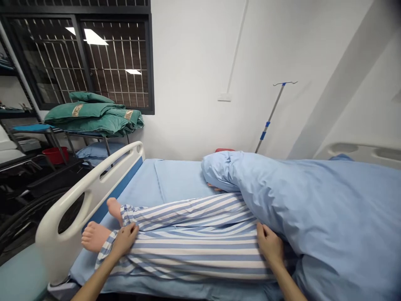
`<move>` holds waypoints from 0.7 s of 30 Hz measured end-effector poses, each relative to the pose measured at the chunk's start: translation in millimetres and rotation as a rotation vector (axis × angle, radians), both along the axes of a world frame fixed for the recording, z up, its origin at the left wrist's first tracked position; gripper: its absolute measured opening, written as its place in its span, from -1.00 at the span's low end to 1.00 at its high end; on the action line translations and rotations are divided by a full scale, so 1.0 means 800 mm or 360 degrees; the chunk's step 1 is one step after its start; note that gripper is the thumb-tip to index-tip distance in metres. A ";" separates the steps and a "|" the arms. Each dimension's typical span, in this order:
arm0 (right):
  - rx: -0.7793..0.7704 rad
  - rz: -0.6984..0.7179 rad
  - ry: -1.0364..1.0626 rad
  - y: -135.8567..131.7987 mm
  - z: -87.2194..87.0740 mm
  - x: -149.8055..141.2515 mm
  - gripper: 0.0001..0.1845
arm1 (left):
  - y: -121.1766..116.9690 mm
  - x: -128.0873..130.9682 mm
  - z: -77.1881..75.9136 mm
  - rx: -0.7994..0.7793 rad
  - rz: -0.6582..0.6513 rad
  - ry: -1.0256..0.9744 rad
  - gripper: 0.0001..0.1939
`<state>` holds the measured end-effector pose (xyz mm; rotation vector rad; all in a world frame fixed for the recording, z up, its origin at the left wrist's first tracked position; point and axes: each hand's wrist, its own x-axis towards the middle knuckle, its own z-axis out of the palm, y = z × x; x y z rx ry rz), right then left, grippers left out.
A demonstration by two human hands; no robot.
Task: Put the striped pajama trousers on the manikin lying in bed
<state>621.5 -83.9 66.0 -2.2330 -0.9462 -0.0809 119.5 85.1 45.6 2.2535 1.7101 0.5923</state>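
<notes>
My left hand [123, 240] and right hand [271, 244] on striped pyjama legs [194, 246] | legs lie along the bed, feet just inside its footboard [78, 200], upper end under a blue blanket [322, 209] | fingers together on the cloth, can't tell if gripping

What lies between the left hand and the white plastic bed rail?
The head view shows a bare foot, its blue-striped cuff, and blue sheet between the left hand and the rail.

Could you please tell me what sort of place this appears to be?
It looks like a hospital ward: a bed's white side rail, an IV pole, and striped patient pyjamas.
</notes>
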 end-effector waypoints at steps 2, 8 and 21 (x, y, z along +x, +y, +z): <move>-0.0077 -0.0020 0.0006 0.001 0.001 -0.001 -0.52 | -0.004 -0.005 -0.002 0.0038 0.0037 0.0194 -0.72; -0.0364 -0.0035 -0.0078 0.002 0.014 -0.007 -0.50 | -0.023 0.017 0.001 0.0046 0.0200 0.0369 -0.71; 0.0335 0.0968 0.0333 0.139 0.043 -0.303 -0.53 | -0.025 0.013 0.006 0.0020 0.0154 0.0278 -0.69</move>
